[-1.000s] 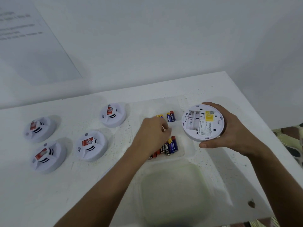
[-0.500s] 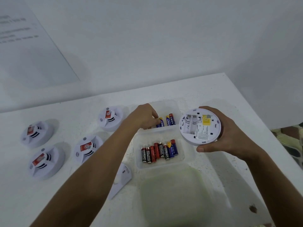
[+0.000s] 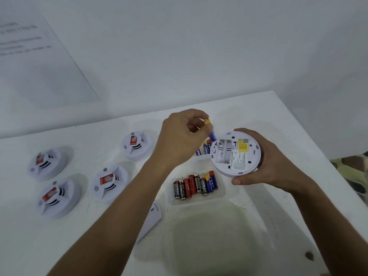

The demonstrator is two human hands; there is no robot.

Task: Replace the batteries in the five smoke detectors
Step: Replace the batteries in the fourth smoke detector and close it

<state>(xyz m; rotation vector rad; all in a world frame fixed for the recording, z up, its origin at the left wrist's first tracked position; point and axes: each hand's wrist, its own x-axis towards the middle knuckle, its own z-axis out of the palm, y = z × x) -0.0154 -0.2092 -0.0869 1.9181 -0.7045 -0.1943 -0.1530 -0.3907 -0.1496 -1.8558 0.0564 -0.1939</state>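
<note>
My right hand [image 3: 276, 168] grips an upturned white smoke detector [image 3: 237, 154] with its battery bay uncovered and bare. My left hand [image 3: 181, 136] pinches a blue and yellow battery [image 3: 210, 129] just above the detector's left rim. Under both hands stands a clear two-part tray [image 3: 223, 193]. Its near compartment holds several red-black and blue batteries [image 3: 196, 185]. The far compartment shows a few blue batteries [image 3: 204, 149], partly hidden by my left hand. Several other smoke detectors [image 3: 109, 182] lie face up at the left.
A white battery cover [image 3: 151, 220] lies beside my left forearm. A clear lid with a greenish tint [image 3: 211, 238] rests at the table's front. The table's right edge [image 3: 318, 148] runs diagonally close to my right hand. A sheet with text [image 3: 29, 46] hangs on the wall.
My left hand went from the near compartment to the far one, picked a blue and yellow battery and lifted it toward the detector. The right hand kept the detector nearly still.
</note>
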